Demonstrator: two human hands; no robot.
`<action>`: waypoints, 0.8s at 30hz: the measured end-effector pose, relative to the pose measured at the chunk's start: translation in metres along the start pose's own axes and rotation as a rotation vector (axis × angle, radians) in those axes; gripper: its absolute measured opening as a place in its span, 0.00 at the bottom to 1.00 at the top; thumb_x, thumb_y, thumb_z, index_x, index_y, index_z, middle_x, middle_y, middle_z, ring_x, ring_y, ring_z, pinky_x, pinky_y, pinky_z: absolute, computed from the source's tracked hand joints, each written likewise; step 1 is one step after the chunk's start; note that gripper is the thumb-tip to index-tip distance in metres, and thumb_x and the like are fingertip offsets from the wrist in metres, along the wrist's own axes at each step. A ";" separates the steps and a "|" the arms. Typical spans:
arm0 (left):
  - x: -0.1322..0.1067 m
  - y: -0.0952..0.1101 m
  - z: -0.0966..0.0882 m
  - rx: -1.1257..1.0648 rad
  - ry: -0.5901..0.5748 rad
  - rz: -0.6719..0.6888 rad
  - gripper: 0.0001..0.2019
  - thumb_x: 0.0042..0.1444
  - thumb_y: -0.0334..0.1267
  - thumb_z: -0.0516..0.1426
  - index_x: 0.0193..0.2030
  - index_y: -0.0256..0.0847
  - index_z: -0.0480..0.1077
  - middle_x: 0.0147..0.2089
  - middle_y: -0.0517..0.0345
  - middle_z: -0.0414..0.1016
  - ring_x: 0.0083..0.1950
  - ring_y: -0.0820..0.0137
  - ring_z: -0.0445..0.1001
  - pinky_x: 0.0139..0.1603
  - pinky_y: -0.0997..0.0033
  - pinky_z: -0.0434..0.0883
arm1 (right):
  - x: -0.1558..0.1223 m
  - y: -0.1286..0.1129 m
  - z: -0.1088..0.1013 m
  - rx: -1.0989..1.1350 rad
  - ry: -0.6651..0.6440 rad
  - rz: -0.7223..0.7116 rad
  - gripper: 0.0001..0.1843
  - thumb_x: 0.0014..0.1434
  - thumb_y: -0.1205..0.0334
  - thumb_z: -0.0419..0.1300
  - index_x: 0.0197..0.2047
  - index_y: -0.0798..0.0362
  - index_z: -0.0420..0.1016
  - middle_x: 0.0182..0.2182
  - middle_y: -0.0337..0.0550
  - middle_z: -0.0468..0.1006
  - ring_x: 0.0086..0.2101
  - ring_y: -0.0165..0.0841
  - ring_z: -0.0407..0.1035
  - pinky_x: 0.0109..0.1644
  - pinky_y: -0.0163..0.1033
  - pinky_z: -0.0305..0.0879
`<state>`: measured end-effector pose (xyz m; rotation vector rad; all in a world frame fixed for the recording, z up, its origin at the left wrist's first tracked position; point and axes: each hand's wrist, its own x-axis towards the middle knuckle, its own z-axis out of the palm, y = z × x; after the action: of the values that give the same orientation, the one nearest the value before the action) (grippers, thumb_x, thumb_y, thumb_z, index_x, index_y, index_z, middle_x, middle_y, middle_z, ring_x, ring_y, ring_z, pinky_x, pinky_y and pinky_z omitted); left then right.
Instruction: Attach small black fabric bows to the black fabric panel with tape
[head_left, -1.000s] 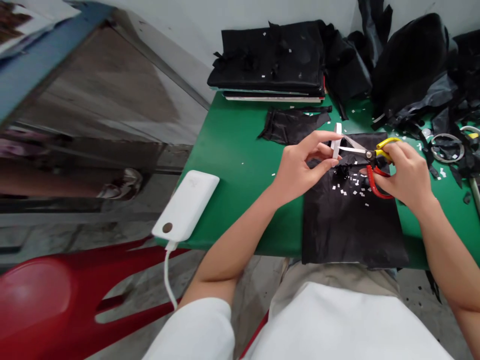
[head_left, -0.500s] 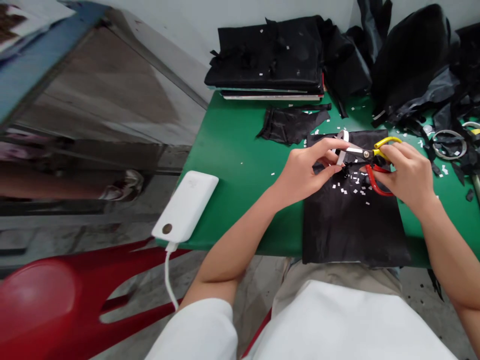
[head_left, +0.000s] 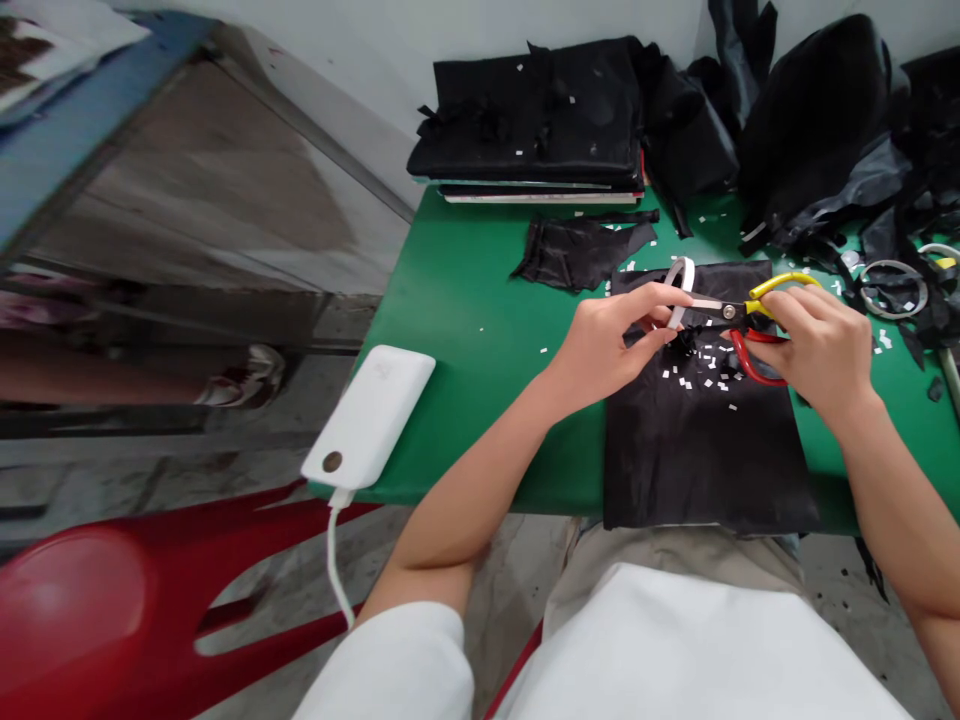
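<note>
In the head view, my left hand (head_left: 611,335) pinches a narrow roll of white tape (head_left: 686,272) between its fingertips. My right hand (head_left: 821,345) is closed round the scissors (head_left: 729,312), which have one yellow and one red handle loop. The blades point left and reach the tape by my left fingertips; their tips are partly hidden there. Under both hands lies a flat black cloth piece (head_left: 697,455), its near edge overhanging the table. Small white tape snippets (head_left: 709,383) are scattered on it, beside a little black clump just below my left fingertips.
The green table (head_left: 480,400) carries a white power bank (head_left: 371,415) with a cable at its left edge. Behind are a folded black stack (head_left: 525,110), a black scrap (head_left: 585,250), heaped black fabric (head_left: 817,130) and a white ring (head_left: 892,290). A red chair (head_left: 75,610) stands left.
My right hand has shifted slightly right, and the yellow scissor handle has swung outward a little. My left hand keeps its pinch on the tape roll. The whole view has drifted marginally.
</note>
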<state>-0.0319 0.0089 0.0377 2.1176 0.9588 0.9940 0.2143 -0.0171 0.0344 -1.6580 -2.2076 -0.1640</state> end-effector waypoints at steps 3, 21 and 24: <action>0.001 -0.001 0.000 0.050 0.021 0.036 0.07 0.62 0.35 0.59 0.46 0.43 0.74 0.36 0.61 0.80 0.37 0.75 0.79 0.43 0.77 0.75 | -0.001 0.000 0.001 -0.015 0.015 -0.021 0.14 0.64 0.48 0.59 0.35 0.49 0.73 0.32 0.45 0.79 0.36 0.40 0.70 0.34 0.42 0.56; 0.009 -0.024 -0.019 0.794 -0.084 -0.533 0.22 0.56 0.25 0.56 0.58 0.41 0.68 0.36 0.49 0.79 0.41 0.58 0.79 0.46 0.60 0.76 | 0.003 0.037 -0.001 -0.083 -0.161 0.611 0.21 0.54 0.49 0.61 0.23 0.46 0.53 0.19 0.36 0.54 0.25 0.36 0.59 0.31 0.44 0.53; 0.010 -0.019 -0.015 0.804 -0.083 -0.515 0.17 0.59 0.31 0.57 0.56 0.38 0.71 0.43 0.44 0.78 0.45 0.55 0.79 0.47 0.57 0.76 | -0.001 0.052 0.004 -0.119 -0.174 0.637 0.27 0.50 0.48 0.63 0.20 0.44 0.45 0.19 0.29 0.42 0.22 0.31 0.51 0.29 0.44 0.50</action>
<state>-0.0459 0.0307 0.0350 2.2645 1.9649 0.2595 0.2632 -0.0015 0.0236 -2.4247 -1.6884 0.0230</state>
